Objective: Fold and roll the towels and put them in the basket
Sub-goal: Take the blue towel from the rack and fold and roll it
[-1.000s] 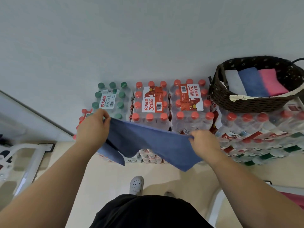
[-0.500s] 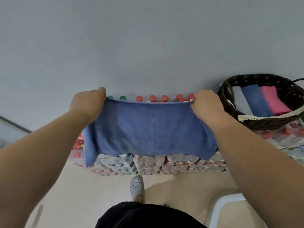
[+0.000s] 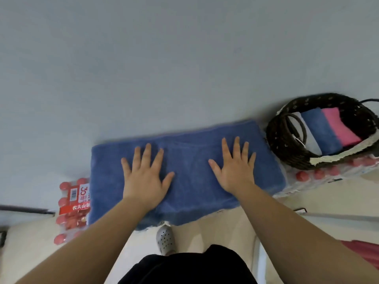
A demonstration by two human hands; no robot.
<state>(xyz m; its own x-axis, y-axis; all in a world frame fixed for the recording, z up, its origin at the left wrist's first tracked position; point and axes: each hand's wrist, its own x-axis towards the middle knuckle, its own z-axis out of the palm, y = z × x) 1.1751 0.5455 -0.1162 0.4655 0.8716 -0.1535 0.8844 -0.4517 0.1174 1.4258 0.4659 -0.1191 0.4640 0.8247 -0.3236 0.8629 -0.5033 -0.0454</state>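
Smoothing step, by the look of it: blue towel (image 3: 188,173) spread flat over bottled-water packs (image 3: 74,203), left of basket (image 3: 287,140). Left hand (image 3: 144,177), right hand (image 3: 235,169) pressing flat, fingers splayed, gripping nothing. Next, likely: folding lengthwise, edges kept aligned.

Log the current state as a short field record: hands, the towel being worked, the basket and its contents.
left hand: flat, fingers spread, pressing on the blue towel
right hand: flat, fingers spread, on the same towel
blue towel: spread out over packs of bottles, not yet rolled
basket: dark wicker, right of the towel, on bottle packs
basket contents: white, blue and pink towels side by side
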